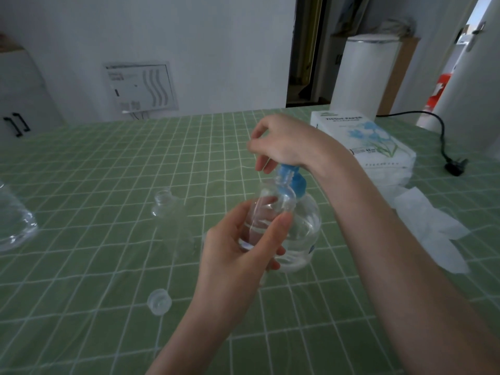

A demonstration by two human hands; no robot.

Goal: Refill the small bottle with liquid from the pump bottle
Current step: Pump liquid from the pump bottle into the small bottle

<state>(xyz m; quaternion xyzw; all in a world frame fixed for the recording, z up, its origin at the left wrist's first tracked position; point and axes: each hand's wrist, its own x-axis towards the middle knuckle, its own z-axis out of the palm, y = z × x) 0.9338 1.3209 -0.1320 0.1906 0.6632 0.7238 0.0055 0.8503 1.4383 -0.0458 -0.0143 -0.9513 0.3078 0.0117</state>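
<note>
My left hand (pixel 235 250) grips a small clear bottle (pixel 270 209) and holds it tilted, with its open neck up against the blue pump head (pixel 296 185). The clear pump bottle (pixel 308 228) stands on the green checked table (pixel 108 163) right behind it, with liquid in its lower part. My right hand (pixel 284 139) rests on top of the pump head, its fingers curled down over the front. A little liquid shows inside the small bottle.
A second small clear bottle (pixel 165 204) stands open to the left, and a clear cap (pixel 159 301) lies near the front. A large clear bottle (pixel 13 226) is at the left edge. A tissue box (pixel 362 136), a loose tissue (pixel 430 226) and a black power cord (pixel 443 142) are on the right.
</note>
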